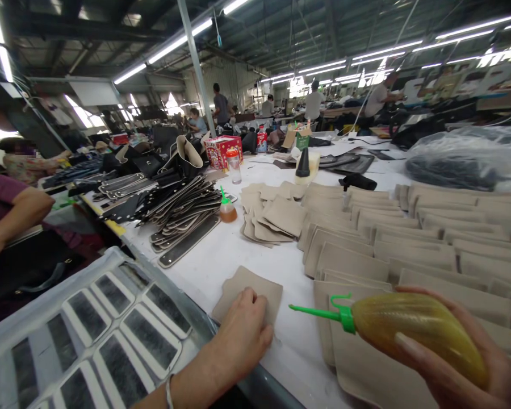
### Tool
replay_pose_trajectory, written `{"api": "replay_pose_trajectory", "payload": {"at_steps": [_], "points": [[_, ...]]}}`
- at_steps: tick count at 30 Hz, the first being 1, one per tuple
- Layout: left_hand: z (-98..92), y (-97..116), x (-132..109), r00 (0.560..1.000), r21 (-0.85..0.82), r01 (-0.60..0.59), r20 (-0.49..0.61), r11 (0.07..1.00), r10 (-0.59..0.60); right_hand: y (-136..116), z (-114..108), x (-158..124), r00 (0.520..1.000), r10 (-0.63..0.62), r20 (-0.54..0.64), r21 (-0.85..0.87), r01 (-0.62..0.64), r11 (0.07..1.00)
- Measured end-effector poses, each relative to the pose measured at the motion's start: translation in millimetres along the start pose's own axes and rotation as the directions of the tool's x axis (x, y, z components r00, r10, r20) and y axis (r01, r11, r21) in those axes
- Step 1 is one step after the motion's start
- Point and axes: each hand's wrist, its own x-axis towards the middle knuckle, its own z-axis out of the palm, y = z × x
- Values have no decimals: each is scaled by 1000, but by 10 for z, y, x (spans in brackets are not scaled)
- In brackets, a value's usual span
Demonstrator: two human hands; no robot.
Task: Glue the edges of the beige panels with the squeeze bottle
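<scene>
My right hand [460,358] is wrapped round a yellow glue bottle [413,326] with a green nozzle that points left, held above beige cut pieces at the lower right. My left hand [242,332] lies with its fingers curled on a single beige piece [244,287] near the front edge of the white table [221,250]. Rows of overlapped beige pieces [409,244] fill the right half of the table.
A heap of black straps [183,216] lies at the left, with a small glue bottle [227,209] beside it. A tray of dark rectangular pieces [111,329] sits at the lower left. A person's arm [8,216] is at the left edge. Other workers stand far back.
</scene>
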Motion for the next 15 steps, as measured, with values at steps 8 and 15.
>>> {"api": "replay_pose_trajectory", "payload": {"at_steps": [8, 15], "points": [[88, 122, 45, 999, 107, 39, -14, 994, -37, 13, 5, 28, 997, 76, -10, 64, -76, 995], [52, 262, 174, 998, 240, 49, 23, 970, -56, -18, -1, 54, 999, -33, 37, -152, 38, 988]]}}
